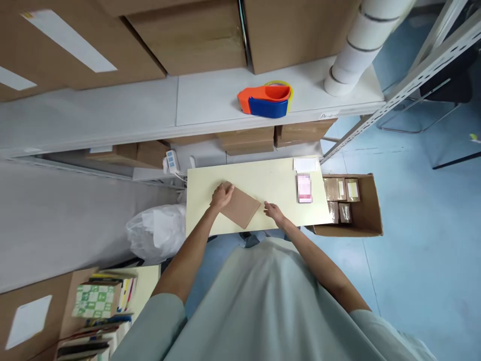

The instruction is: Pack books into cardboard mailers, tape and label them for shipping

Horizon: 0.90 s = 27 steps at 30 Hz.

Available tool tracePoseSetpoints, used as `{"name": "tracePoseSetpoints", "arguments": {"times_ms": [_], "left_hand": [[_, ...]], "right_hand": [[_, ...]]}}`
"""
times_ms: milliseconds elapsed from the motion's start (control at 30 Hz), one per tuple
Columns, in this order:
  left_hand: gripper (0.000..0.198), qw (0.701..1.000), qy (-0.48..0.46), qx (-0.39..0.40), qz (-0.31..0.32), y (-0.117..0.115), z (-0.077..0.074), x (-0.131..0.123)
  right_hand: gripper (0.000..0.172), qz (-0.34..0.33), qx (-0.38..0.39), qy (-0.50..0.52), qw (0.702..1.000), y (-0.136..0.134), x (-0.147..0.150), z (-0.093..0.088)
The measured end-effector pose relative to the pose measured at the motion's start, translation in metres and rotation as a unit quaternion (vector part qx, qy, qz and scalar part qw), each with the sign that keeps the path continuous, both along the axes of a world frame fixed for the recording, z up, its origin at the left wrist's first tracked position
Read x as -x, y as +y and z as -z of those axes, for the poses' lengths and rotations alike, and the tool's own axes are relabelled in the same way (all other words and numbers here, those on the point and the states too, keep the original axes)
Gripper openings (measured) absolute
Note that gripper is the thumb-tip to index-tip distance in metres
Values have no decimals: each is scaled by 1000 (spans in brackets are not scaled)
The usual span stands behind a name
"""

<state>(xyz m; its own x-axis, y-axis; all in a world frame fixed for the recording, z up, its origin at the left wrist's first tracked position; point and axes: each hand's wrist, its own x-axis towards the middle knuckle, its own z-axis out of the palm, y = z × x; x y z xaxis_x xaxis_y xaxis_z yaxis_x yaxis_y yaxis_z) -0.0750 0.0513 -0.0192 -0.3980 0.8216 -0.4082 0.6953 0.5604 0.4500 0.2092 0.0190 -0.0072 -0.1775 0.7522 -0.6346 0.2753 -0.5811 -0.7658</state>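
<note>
A flat brown piece of cardboard (241,207) lies on a small pale yellow table (270,183). My left hand (221,196) rests on its far left corner with fingers curled over the edge. My right hand (274,212) lies on the table just right of the cardboard, fingers stretched toward its right corner, holding nothing. A pink and white item (304,188) and a white slip (305,164) lie further right on the table.
An open carton (366,210) with several small boxes stands right of the table. An orange and blue tape dispenser (266,99) and a white roll (361,45) sit on the shelf (150,113) behind. A white plastic bag (158,233) and books (99,301) are at left.
</note>
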Motion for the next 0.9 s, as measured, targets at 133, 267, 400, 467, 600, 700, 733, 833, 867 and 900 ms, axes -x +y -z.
{"name": "tracePoseSetpoints", "arguments": {"times_ms": [133, 267, 400, 467, 600, 700, 733, 833, 867, 900], "left_hand": [[71, 998, -38, 13, -46, 4, -2, -6], [65, 994, -63, -35, -78, -9, -18, -17], [61, 981, -121, -123, -89, -37, -35, -35], [60, 972, -146, -162, -86, -51, -39, -47], [57, 966, -148, -191, -87, -68, -35, -71], [52, 973, -131, -172, -83, -74, -27, -84], [51, 975, -123, -164, -83, -75, -24, -86], [50, 979, -106, -153, -83, -80, -18, -89], [50, 979, -105, -152, -82, -81, -17, -89], [49, 980, -105, -150, -81, -82, -16, -89]], "right_hand": [[45, 99, 140, 126, 977, -18, 5, 3], [48, 129, 86, 146, 977, -25, -12, -5], [71, 158, -12, 140, 977, -25, -42, -15], [80, 169, -57, 130, 975, -22, -55, -19], [85, 160, -115, 100, 975, -12, -73, -20], [85, 146, -124, 70, 979, -4, -81, -17], [85, 141, -128, 54, 980, -2, -82, -15], [83, 126, -153, -1, 980, 2, -84, -13], [82, 122, -163, -22, 979, 3, -83, -13], [80, 117, -171, -49, 977, 3, -82, -12]]}}
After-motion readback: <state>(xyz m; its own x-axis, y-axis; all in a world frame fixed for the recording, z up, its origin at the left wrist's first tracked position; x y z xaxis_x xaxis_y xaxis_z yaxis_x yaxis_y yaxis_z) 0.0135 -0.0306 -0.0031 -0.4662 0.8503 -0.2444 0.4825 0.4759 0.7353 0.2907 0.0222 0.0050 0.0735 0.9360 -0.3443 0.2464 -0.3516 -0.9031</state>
